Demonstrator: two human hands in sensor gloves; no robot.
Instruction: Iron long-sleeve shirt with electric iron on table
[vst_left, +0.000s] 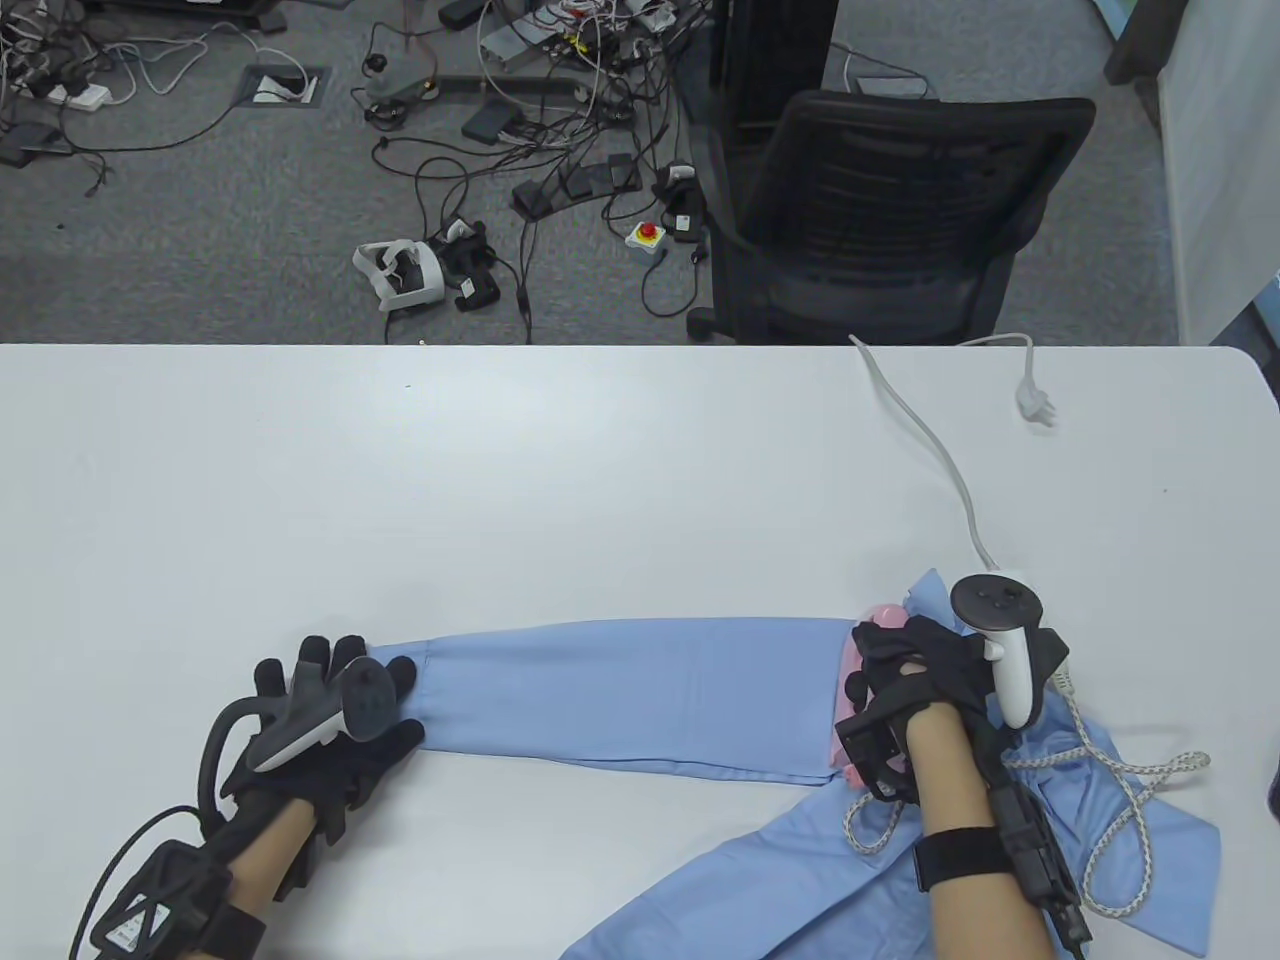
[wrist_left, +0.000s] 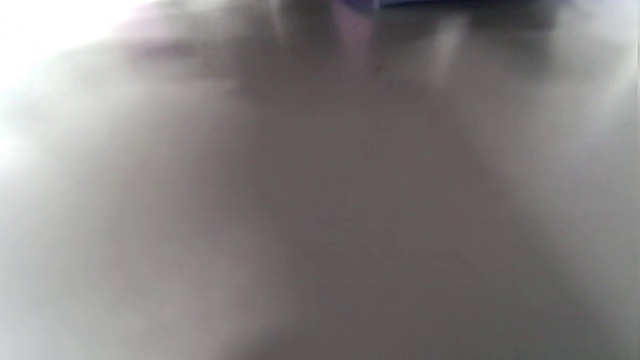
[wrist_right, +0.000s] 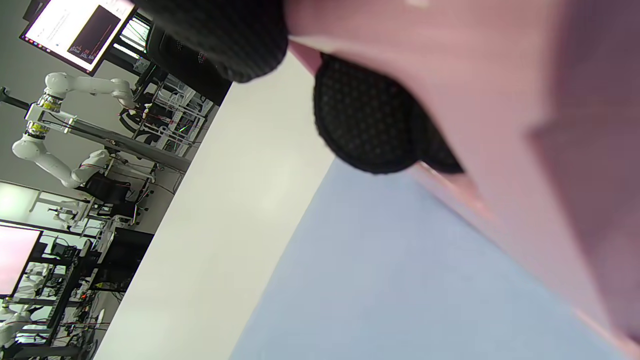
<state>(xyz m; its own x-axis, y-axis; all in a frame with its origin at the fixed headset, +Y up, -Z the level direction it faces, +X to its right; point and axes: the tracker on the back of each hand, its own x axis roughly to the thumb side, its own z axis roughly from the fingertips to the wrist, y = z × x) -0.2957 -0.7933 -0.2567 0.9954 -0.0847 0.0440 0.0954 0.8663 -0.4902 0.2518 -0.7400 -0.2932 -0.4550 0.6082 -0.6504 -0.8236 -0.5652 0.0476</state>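
A light blue long-sleeve shirt (vst_left: 640, 690) lies along the table's near edge, one sleeve stretched out to the left. My left hand (vst_left: 340, 700) lies flat at the cuff end of that sleeve, fingers spread and touching the cloth. My right hand (vst_left: 900, 670) grips the handle of a pink iron (vst_left: 868, 630), which sits on the shirt where the sleeve meets the body. In the right wrist view the pink iron (wrist_right: 500, 100) fills the upper right, gloved fingers (wrist_right: 370, 120) curl around it, and blue cloth (wrist_right: 400, 280) lies below. The left wrist view is a grey blur.
The iron's white cord (vst_left: 940, 450) runs back across the table (vst_left: 500, 480) to a loose plug (vst_left: 1035, 405) near the far right edge. A braided cord (vst_left: 1110, 800) loops over the shirt at the right. A black office chair (vst_left: 880, 220) stands beyond the table.
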